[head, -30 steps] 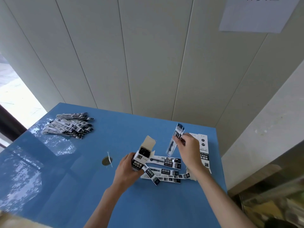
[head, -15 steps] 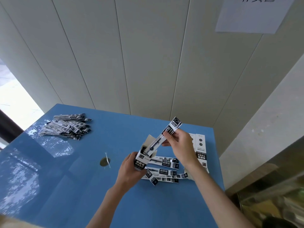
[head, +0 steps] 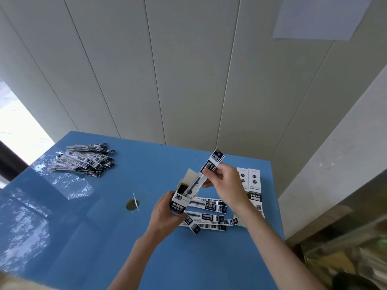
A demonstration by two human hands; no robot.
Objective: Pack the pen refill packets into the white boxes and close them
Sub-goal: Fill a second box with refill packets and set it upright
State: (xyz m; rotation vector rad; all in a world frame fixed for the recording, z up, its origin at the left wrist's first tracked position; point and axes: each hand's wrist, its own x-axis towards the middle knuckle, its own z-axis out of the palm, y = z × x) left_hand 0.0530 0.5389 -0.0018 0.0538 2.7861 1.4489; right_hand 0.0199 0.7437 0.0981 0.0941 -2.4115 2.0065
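Fingers of the left hand (head: pixel 165 214) curl around the lower part of an open white box (head: pixel 181 198), holding it tilted with its mouth toward one o'clock and its top flap (head: pixel 188 174) standing up. The forearm comes in from six o'clock. The right hand (head: pixel 225 185) reaches in from five o'clock, wrist bent, and its thumb and fingers pinch the upper part of a pen refill packet (head: pixel 209 170). That packet slants from its printed end at one o'clock down to seven o'clock, where its lower tip sits inside the box mouth; the inside of the box looks dark.

Below both hands, a small scatter of loose packets (head: pixel 211 216) lies flat on the blue surface (head: pixel 104 248), overlapping one another, partly covered by the left grip and the right wrist. At three o'clock from the hands, two more white boxes (head: pixel 254 185) lie side by side lengthwise, their near ends hidden behind the right forearm. Well apart at ten o'clock, a larger heap of packets (head: pixel 83 160) sits near the far left corner of the surface. Between that heap and the hands there is a round brown mark with a thin white strip (head: pixel 134 204) across it. Pale wall panels (head: pixel 188 70) rise behind the surface, with a sheet of paper (head: pixel 318 17) fixed high at one o'clock.
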